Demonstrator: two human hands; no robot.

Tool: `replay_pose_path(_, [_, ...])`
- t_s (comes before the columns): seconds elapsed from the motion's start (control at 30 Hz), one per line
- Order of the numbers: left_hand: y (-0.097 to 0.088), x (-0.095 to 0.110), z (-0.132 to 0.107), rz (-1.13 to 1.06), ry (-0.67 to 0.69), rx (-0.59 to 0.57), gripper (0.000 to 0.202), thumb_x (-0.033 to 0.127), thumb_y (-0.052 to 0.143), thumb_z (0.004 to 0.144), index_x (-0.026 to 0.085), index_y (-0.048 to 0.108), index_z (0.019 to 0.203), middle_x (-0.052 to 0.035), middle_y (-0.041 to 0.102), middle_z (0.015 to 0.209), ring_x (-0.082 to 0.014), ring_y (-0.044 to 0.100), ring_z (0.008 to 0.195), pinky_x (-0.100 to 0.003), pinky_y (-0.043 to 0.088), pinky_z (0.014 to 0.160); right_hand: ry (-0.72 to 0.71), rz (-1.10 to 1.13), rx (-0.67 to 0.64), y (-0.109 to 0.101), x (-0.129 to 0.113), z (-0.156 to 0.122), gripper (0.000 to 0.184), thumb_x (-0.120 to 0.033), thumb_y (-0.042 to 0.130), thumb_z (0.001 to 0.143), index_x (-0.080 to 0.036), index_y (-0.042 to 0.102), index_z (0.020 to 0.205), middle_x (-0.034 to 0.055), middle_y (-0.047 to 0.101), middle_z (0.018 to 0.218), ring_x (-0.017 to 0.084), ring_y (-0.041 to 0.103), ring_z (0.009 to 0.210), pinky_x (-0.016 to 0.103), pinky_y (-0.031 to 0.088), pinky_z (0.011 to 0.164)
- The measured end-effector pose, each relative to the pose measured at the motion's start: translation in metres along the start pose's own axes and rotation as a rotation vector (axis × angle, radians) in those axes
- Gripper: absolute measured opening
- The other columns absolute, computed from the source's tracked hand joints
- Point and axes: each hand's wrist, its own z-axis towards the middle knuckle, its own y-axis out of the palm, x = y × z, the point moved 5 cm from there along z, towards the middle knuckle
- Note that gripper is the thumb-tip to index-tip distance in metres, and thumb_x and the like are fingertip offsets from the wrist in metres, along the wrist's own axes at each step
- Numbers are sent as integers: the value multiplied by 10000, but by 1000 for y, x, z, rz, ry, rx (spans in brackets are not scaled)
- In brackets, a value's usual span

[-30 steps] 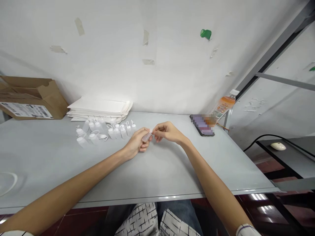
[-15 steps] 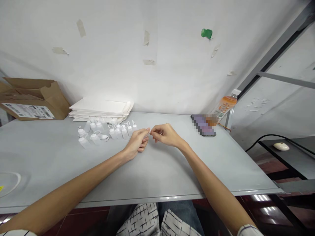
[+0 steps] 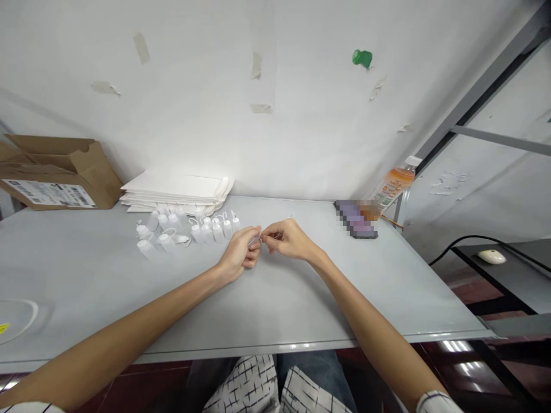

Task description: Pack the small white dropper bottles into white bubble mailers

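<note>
My left hand (image 3: 239, 253) is closed round a small clear plastic bottle (image 3: 253, 241), of which only the tip shows between the fingers. My right hand (image 3: 287, 239) meets it from the right, fingertips pinched at the bottle's end; what they pinch is too small to make out. Both hands rest low over the grey table (image 3: 301, 298), near its middle. Just left of them stand several small white dropper bottles (image 3: 189, 230) with tethered caps.
A stack of white sheets (image 3: 178, 189) lies against the wall behind the bottles. An open cardboard box (image 3: 55, 172) sits at the far left. A phone (image 3: 356, 218) and an orange drink bottle (image 3: 390, 189) are at the back right. A computer mouse (image 3: 491, 256) rests on a side desk.
The bottle, plainly visible in my left fingers a second ago, is now mostly hidden inside the hand. My hands have drawn closer together and the view shifted slightly.
</note>
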Motion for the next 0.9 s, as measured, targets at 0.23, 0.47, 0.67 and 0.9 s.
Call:
replay_pose_path(0.23, [0, -1, 0, -14, 0, 14, 405, 408, 616, 841, 199, 336, 635, 80, 281, 539, -31, 178, 393, -151, 125, 351, 9, 27, -43, 1, -2, -1, 260, -110, 471, 741, -159, 523, 491, -33, 495, 470, 88, 489, 498, 225, 342, 548])
replay_pose_path(0.47, [-4, 3, 5, -55, -52, -28, 316, 376, 557, 832, 200, 366, 652, 75, 292, 544, -39, 181, 387, -147, 128, 340, 68, 7, -22, 2, 1, 1, 194, -113, 511, 813, -144, 661, 694, -9, 619, 540, 105, 560, 544, 221, 398, 593])
replay_pose_path(0.67, [1, 6, 3, -83, -145, -68, 273, 362, 438, 855, 204, 361, 646, 76, 248, 536, -53, 155, 392, -155, 131, 328, 82, -111, 69, -7, 6, 2, 173, -182, 577, 858, -153, 704, 745, 22, 680, 647, 123, 602, 614, 239, 422, 628])
replay_pose_path(0.9, [1, 7, 2, 24, -37, -68, 232, 374, 453, 866, 211, 365, 726, 68, 297, 598, -59, 205, 412, -155, 161, 365, 7, -290, 212, -10, -3, -1, 79, -173, 619, 835, -175, 689, 800, 39, 718, 834, 140, 641, 742, 238, 416, 645])
